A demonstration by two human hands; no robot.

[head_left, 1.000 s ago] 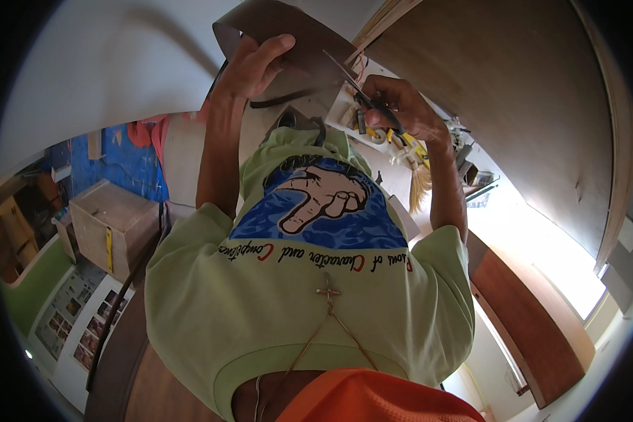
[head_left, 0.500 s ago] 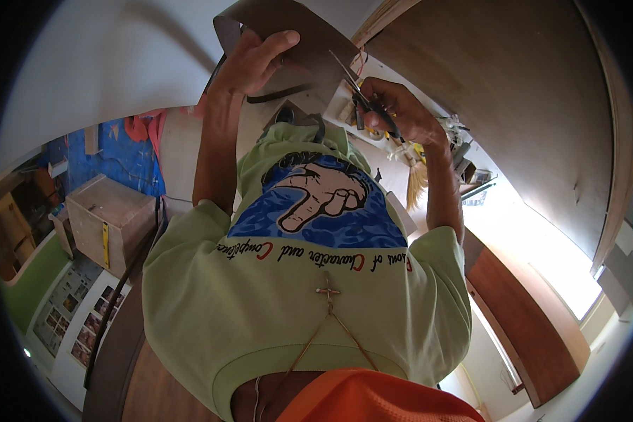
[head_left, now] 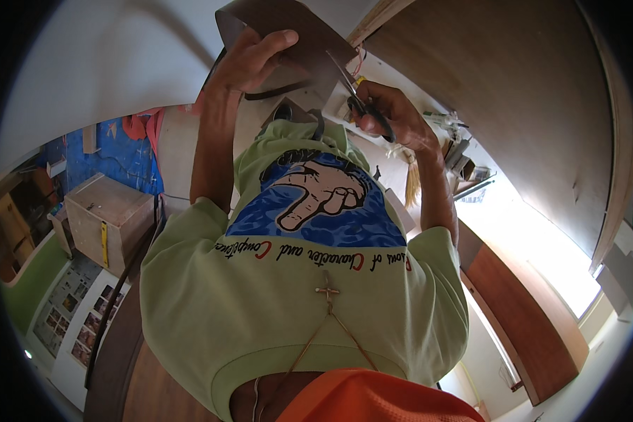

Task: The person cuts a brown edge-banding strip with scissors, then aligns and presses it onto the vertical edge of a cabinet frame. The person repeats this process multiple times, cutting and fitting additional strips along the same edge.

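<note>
Right hand (head_left: 394, 116) has shifted slightly inward, nearer the left hand (head_left: 250, 63); scissors (head_left: 356, 102) now stand steeper (blades uppermost).

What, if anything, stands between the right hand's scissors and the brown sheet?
Nothing visible does. The scissors in the right hand overlap the right part of the brown sheet in this view; whether they touch it, I cannot tell. The left hand grips the sheet farther left, clear of them.

Workshop-like room, wooden box (head_left: 109, 218), large brown panel (head_left: 499, 105), broom (head_left: 412, 184)
</note>
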